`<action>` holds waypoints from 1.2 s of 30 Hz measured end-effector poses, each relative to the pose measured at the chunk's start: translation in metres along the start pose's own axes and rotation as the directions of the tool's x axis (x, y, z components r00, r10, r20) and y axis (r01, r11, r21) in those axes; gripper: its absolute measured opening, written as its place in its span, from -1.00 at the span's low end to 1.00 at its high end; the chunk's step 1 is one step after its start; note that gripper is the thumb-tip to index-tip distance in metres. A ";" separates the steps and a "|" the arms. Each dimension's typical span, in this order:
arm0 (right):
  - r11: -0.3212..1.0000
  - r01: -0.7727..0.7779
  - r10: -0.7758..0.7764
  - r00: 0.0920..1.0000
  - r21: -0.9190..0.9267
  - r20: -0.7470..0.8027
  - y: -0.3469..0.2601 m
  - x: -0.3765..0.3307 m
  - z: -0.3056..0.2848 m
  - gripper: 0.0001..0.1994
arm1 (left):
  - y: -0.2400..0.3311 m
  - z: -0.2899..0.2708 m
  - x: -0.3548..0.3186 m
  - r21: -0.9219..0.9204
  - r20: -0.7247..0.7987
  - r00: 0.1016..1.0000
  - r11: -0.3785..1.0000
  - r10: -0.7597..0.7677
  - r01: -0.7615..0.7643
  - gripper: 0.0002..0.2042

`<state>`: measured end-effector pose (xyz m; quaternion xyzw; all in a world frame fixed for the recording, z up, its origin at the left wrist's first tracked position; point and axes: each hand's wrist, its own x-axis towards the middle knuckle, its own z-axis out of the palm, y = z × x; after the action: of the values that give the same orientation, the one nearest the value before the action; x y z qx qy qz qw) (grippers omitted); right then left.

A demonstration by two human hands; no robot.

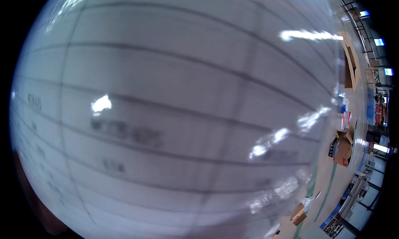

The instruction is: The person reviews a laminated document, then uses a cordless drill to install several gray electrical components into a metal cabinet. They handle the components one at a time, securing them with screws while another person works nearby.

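A large whitish sheet (178,85) with dark ruled lines fills most of the head view, very close and blurred. Its surface is glossy, with bright glare streaks, and carries smeared dark print in some of its cells. At the lower left rim, a dark brownish shape (41,210) shows beside the sheet's edge. It may be part of my left hand, but it is too dark to make out any fingers. My right hand does not show. Whatever lies behind the sheet is hidden.
The room appears tilted along the right side. Open cardboard boxes (343,149) stand on a pale floor (326,176) with green lines. Another opened carton (351,64) is higher up, and a small box (298,214) lies lower down. Racks and equipment (353,197) line the far side.
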<state>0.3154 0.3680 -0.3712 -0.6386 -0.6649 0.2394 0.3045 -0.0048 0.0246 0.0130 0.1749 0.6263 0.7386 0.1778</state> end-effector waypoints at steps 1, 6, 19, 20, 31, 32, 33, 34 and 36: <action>0.998 -0.028 0.028 1.000 0.064 -0.008 0.001 -0.001 0.000 -0.78 | 0.000 0.000 -0.001 0.001 -0.002 1.000 1.000 0.002 -0.002 -0.70; 0.959 -0.154 0.136 0.986 0.237 0.093 0.012 0.001 0.001 -0.81 | -0.001 -0.004 -0.003 0.008 -0.025 1.000 1.000 0.002 -0.002 -0.71; 0.860 -0.284 0.253 0.959 0.425 0.129 0.005 -0.017 -0.017 -0.87 | 0.000 -0.006 -0.003 -0.008 -0.025 1.000 1.000 -0.006 0.006 -0.74; 0.829 -0.305 0.270 0.952 0.469 0.143 0.000 -0.021 -0.020 -0.87 | 0.001 -0.006 -0.004 -0.007 -0.024 1.000 1.000 -0.007 0.006 -0.74; 0.622 -0.306 0.302 0.943 0.721 0.139 0.015 -0.056 -0.038 -0.87 | 0.006 -0.012 -0.009 -0.010 -0.004 1.000 1.000 -0.008 0.008 -0.76; 0.612 -0.292 0.290 0.947 0.735 0.135 0.019 -0.058 -0.042 -0.88 | 0.005 -0.013 -0.009 -0.012 0.003 1.000 1.000 -0.004 0.004 -0.76; 0.588 -0.270 0.293 0.950 0.762 0.111 0.016 -0.061 -0.045 -0.88 | 0.005 -0.013 -0.010 -0.013 0.001 1.000 1.000 -0.005 0.005 -0.76; 0.561 -0.276 0.307 0.945 0.780 0.113 0.016 -0.065 -0.048 -0.87 | 0.006 -0.014 -0.010 -0.015 0.008 1.000 1.000 -0.001 0.001 -0.76; 0.504 -0.275 0.340 0.935 0.818 0.105 0.019 -0.073 -0.061 -0.87 | 0.008 -0.010 -0.009 -0.017 0.033 0.999 1.000 0.000 0.001 -0.76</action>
<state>0.3722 0.2922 -0.3495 -0.5380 -0.3410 0.5488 0.5414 -0.0020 0.0099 0.0185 0.1852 0.6169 0.7410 0.1898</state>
